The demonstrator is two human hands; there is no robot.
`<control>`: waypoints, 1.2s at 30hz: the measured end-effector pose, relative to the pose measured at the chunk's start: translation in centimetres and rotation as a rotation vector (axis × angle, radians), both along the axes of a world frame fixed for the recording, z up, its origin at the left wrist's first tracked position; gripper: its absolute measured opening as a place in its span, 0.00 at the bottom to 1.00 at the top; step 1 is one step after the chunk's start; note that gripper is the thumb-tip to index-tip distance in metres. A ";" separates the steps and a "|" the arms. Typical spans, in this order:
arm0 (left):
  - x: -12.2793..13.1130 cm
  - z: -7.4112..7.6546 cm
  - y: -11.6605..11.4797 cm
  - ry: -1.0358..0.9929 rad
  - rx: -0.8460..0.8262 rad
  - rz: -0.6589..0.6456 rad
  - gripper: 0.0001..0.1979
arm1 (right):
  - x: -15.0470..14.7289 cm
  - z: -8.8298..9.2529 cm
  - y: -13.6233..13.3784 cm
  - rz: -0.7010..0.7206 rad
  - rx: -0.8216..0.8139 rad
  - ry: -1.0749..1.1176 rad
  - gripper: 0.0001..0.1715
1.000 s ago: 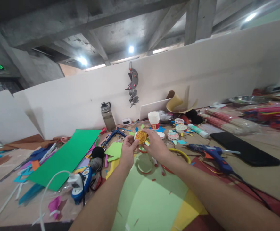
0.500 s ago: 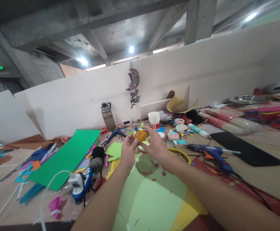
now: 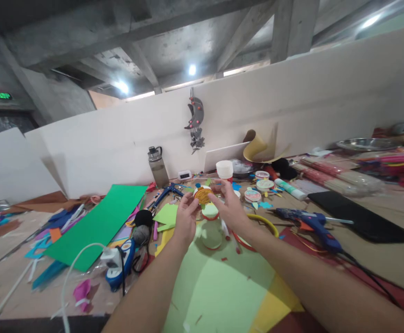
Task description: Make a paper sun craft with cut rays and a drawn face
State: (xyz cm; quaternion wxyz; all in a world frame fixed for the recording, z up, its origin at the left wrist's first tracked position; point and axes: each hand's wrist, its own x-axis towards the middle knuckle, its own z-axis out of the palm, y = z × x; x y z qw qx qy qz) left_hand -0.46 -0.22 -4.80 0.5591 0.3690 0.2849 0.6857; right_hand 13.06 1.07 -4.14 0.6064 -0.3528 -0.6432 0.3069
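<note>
A small round disc [image 3: 202, 195], orange-yellow with darker lines and a pale rim, is held up above the table between my hands. My left hand [image 3: 187, 215] pinches its left edge between thumb and fingers. The thumb of my right hand [image 3: 229, 206] rests at its right edge, with the fingers curved behind. Just below the disc are a pale green round lid [image 3: 210, 211] and a larger pale round piece [image 3: 211, 234], both over a light green sheet [image 3: 219, 282].
A blue glue gun [image 3: 309, 221] with its cord lies at right, beside a black flat case [image 3: 359, 217]. To the left are a green sheet [image 3: 96, 226] and a blue-white power strip [image 3: 121, 268]. A bottle [image 3: 158, 169] and paper cups [image 3: 224, 169] stand toward the back.
The disc has tipped a little, so its orange face looks narrower. My right fingers have shifted slightly on it. The whole view has moved a little.
</note>
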 end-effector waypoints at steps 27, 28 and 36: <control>-0.2 0.0 0.2 0.162 0.111 0.035 0.16 | 0.4 0.4 -0.3 -0.171 0.146 -0.191 0.14; -0.2 0.0 0.2 0.155 0.112 0.037 0.15 | 0.5 0.4 -0.3 -0.169 0.142 -0.192 0.14; 0.0 0.3 0.0 0.131 0.001 -0.006 0.16 | 0.2 0.1 0.0 -0.104 0.002 -0.053 0.14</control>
